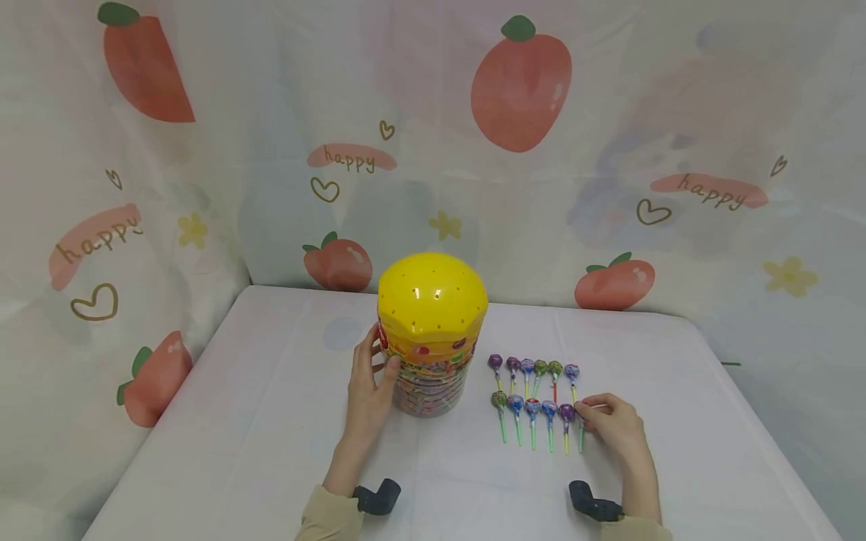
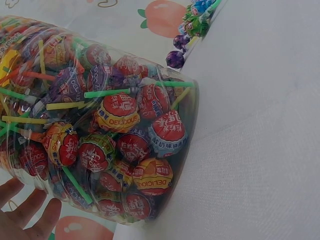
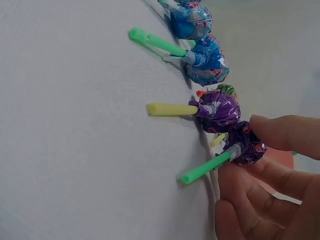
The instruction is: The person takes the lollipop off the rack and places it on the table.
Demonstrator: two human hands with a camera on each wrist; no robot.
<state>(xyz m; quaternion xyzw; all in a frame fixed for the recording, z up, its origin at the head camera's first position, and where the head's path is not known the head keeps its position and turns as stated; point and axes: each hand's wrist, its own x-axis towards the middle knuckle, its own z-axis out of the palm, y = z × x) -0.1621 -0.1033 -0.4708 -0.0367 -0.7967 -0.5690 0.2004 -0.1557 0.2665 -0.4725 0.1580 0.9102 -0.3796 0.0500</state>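
Observation:
A clear plastic jar (image 1: 429, 394) full of wrapped lollipops stands upright on the table under a yellow domed lid (image 1: 431, 289). My left hand (image 1: 367, 394) rests against the jar's left side, thumb toward the front, with its fingers (image 2: 31, 215) spread along the wall in the left wrist view. At the right end of the front row of lollipops, my right hand (image 1: 619, 428) pinches a purple-wrapped lollipop (image 3: 245, 144) with a green stick by its candy head. Beside it lies another purple lollipop (image 3: 219, 111) with a yellow stick.
Right of the jar lie two rows of lollipops: a back row (image 1: 540, 367) and a front row (image 1: 532, 407), sticks toward me. A white cloth (image 1: 271, 421) covers the table. Behind stands a printed fabric backdrop (image 1: 419, 75). Dark wrist mounts (image 1: 380, 497) are strapped to both wrists.

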